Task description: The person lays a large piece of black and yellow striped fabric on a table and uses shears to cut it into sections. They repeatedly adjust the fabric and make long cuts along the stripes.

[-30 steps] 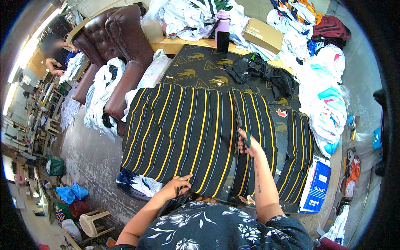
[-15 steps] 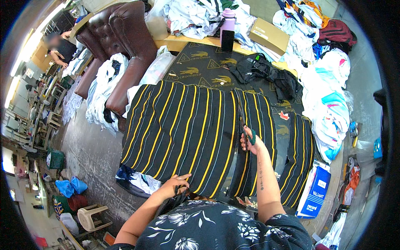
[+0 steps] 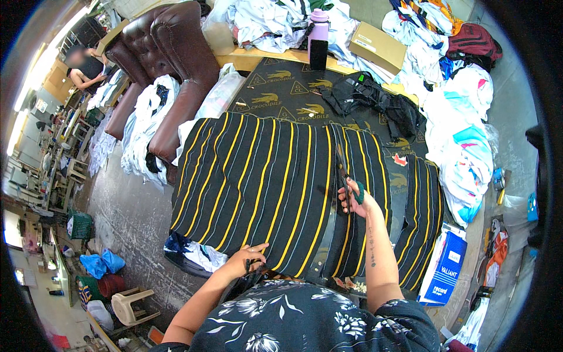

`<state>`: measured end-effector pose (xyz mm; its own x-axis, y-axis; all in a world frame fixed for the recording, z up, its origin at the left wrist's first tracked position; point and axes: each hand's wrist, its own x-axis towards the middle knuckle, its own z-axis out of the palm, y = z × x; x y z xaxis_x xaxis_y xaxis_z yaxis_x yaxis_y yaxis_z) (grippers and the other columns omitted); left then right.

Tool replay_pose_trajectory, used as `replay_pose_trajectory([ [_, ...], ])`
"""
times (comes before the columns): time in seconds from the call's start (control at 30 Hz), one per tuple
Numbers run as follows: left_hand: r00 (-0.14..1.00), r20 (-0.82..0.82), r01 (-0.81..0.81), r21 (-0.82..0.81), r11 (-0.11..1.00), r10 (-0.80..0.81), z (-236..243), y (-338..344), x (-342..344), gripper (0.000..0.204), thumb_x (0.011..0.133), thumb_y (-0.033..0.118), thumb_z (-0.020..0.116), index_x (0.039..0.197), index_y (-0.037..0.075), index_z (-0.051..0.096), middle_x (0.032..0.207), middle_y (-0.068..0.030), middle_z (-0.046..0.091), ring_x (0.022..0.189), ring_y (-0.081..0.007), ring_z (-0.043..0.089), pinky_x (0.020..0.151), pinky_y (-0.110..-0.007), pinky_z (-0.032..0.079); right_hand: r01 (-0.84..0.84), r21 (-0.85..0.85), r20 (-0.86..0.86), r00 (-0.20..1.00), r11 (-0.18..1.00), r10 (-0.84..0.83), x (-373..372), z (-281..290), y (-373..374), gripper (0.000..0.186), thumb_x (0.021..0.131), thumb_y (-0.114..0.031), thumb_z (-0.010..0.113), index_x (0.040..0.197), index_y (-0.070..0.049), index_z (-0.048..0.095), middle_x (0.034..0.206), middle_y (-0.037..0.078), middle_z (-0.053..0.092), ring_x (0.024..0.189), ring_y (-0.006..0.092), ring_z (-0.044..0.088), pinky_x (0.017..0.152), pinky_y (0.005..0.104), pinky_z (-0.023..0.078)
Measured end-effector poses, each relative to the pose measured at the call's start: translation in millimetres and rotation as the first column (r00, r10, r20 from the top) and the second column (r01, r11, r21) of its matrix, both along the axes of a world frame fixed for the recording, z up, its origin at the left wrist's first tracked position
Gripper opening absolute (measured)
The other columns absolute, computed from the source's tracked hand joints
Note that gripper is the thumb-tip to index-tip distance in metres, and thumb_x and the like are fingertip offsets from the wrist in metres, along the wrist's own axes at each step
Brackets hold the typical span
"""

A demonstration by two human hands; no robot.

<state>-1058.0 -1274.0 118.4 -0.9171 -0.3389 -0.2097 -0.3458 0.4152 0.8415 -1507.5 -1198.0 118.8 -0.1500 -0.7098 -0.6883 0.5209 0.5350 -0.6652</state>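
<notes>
A wide piece of black fabric with yellow and grey stripes (image 3: 267,176) lies over the table. At its near edge is my left hand (image 3: 243,262), one finger stretched over the cloth and the others curled at the edge, gripping it. My right hand (image 3: 358,199) is closed around dark scissors (image 3: 341,167), whose blades point away from me along the fabric's right edge. Beside it lies a narrower striped piece (image 3: 366,158), and farther right another striped strip (image 3: 417,205). A dark green band sits by my right thumb.
A black printed sheet (image 3: 275,88) covers the table behind the fabric. Black straps or a bag (image 3: 375,102), a lilac bottle (image 3: 318,26), a phone (image 3: 318,56) and a cardboard box (image 3: 378,48) stand around. White garments (image 3: 466,141) pile up at right, near a blue-and-white book (image 3: 444,267). A brown armchair (image 3: 187,58) is at left.
My right hand and the scissors stay at nearly the same place, with only a slight shift. A person far left has moved an arm. The fabric looks unchanged.
</notes>
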Motion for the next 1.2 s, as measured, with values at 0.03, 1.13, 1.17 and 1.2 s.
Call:
replay_pose_trajectory([
  [0.03,1.0,0.018,0.001,0.003,1.0,-0.001,0,0,0,0.018,0.079,0.01,0.071,0.097,0.011,0.068,0.144,-0.0124,0.051,0.106,-0.0341,0.058,0.092,-0.039,0.042,-0.004,-0.009,0.004,1.0,1.0,0.004,0,2,1,0.06,0.086,-0.066,0.058,0.098,-0.008,0.059,0.077,0.003,0.059,0.062,0.0164,0.055,0.056,0.0338,0.046],
  [1.13,0.999,0.013,0.048,-0.051,0.998,-0.047,-4,0,1,0.019,0.079,0.01,0.067,0.097,0.01,0.068,0.146,-0.0136,0.048,0.108,-0.0338,0.058,0.094,-0.04,0.042,0.024,0.047,-0.339,0.941,0.999,-0.006,-17,19,-28,0.05,0.08,-0.058,0.072,0.075,-0.012,0.053,0.059,-0.001,0.05,0.046,0.0112,0.049,0.042,0.0268,0.04],
  [1.17,0.999,0.006,0.046,-0.054,0.997,-0.046,-5,0,1,0.019,0.078,0.01,0.067,0.097,0.01,0.068,0.146,-0.0135,0.048,0.108,-0.0339,0.058,0.094,-0.04,0.042,0.017,0.043,-0.344,0.939,0.999,-0.001,-19,19,-29,0.049,0.08,-0.057,0.072,0.075,-0.012,0.053,0.058,-0.001,0.05,0.045,0.0112,0.049,0.042,0.0265,0.04],
  [1.2,0.999,-0.002,0.045,-0.058,0.997,-0.045,-5,0,1,0.019,0.078,0.01,0.067,0.097,0.01,0.068,0.146,-0.0134,0.048,0.107,-0.0339,0.058,0.094,-0.04,0.042,0.01,0.039,-0.349,0.937,0.999,0.004,-22,19,-30,0.049,0.08,-0.056,0.073,0.074,-0.012,0.053,0.058,-0.001,0.05,0.045,0.0113,0.048,0.041,0.0263,0.039],
])
